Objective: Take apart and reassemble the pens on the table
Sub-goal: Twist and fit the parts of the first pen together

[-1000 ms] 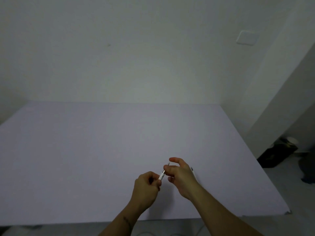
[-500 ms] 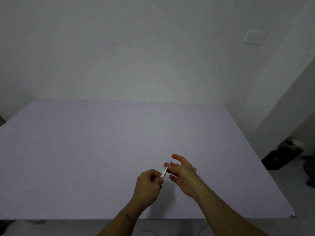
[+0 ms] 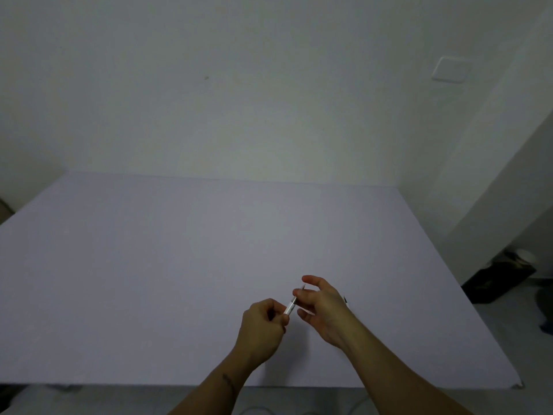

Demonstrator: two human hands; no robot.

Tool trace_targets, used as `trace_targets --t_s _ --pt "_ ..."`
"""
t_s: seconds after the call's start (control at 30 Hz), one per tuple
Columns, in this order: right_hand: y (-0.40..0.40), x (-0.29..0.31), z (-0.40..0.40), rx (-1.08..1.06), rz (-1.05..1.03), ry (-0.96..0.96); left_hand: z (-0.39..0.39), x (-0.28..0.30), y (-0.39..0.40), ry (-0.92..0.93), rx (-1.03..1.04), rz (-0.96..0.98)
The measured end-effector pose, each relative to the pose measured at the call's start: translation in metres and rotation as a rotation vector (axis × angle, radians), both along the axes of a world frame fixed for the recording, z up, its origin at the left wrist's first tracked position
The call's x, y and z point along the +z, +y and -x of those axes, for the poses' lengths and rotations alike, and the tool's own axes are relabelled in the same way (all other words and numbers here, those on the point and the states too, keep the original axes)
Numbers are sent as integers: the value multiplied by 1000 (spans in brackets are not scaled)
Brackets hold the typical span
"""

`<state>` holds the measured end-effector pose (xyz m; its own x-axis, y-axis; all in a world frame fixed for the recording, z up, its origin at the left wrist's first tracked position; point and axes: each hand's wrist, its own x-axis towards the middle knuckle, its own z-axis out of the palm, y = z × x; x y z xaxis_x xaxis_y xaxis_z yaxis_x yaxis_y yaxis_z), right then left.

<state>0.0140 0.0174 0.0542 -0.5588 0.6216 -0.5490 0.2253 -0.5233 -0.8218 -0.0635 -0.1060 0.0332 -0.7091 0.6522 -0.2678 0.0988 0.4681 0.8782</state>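
Note:
My left hand [image 3: 263, 327] is closed around the lower end of a white pen barrel [image 3: 291, 308] above the near part of the pale lilac table [image 3: 149, 265]. The pen points up and to the right, and its thin tip [image 3: 301, 290] sits between the thumb and fingers of my right hand [image 3: 323, 310], which pinch it. A second pen part [image 3: 346, 301] with a dark end lies on the table just behind my right hand, mostly hidden.
The table's right edge [image 3: 466, 319] and front edge [image 3: 329, 386] are close to my arms. A dark bag [image 3: 498, 280] stands on the floor to the right. A white wall rises behind the table.
Both hands stay together on the pen. The thin tip now shows more between the hands than a second ago. The camera has shifted slightly.

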Motion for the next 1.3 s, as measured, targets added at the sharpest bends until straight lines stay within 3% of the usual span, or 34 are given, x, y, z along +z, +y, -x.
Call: trace_targets --t_s 0.27,1.3 --pt "-1 -1 0 5 74 13 -1 -1 -2 -6 3 -10" --pt "-10 -4 1 33 -11 -74 2 -5 -13 -16 -3 1"
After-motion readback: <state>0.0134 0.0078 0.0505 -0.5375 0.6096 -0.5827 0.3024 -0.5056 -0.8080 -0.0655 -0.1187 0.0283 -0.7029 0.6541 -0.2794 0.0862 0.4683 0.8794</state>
